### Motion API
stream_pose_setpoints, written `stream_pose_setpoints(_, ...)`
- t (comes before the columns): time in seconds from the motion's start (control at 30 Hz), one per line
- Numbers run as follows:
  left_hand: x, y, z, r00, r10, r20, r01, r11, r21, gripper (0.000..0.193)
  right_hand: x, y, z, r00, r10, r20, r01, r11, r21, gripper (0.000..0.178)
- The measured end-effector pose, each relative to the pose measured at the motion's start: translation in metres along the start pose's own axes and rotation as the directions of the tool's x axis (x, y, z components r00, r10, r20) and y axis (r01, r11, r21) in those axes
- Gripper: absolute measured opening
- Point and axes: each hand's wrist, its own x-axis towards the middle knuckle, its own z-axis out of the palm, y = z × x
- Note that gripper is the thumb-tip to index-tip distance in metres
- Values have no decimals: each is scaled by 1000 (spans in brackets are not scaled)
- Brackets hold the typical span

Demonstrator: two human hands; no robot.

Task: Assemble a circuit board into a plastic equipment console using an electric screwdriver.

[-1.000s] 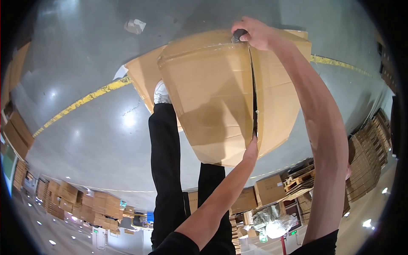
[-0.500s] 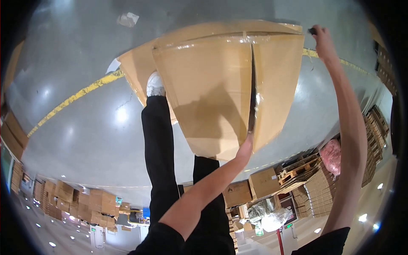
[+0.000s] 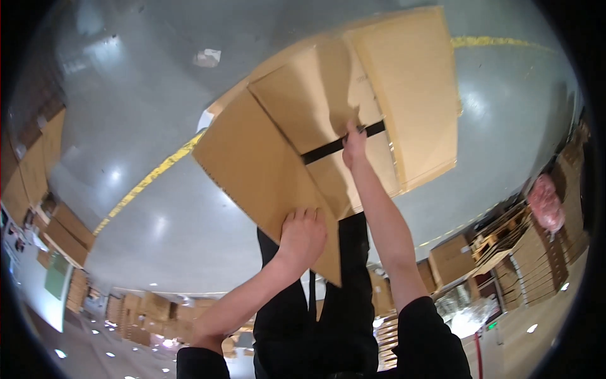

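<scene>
Cardboard box (image 3: 297, 158) held above grey floor (image 3: 126, 114), flaps partly open. Left hand (image 3: 302, 237) flat on near flap, fingers spread, grip wide. Right hand (image 3: 353, 142) pinches dark strip (image 3: 328, 148) across the seam.

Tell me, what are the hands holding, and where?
A cardboard box. The left hand presses flat on its near flap; the right hand grips the flap edge at the middle gap.

cardboard box (image 3: 271, 170): matt brown, smooth | floor (image 3: 126, 126): glossy grey concrete | trousers (image 3: 328, 316): black cloth
</scene>
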Motion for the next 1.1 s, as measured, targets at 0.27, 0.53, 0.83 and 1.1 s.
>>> stream_pose_setpoints(0.27,38,-30,-78,917,63,-394,46,964,263,70,-229,-133,17,951,-131,281,58,966,253,29)
stream_pose_setpoints(0.53,71,-43,-72,887,204,-414,-90,956,278,72,-101,14,-18,783,-346,517,619,350,-704,35)
stream_pose_setpoints(0.83,81,-46,-74,873,265,-410,-151,946,288,72,-274,26,-141,729,-680,-77,473,581,-662,64)
stream_pose_setpoints(1.1,25,58,-108,763,641,-79,-597,746,294,52,-261,74,-329,802,-223,-554,172,975,-144,18)
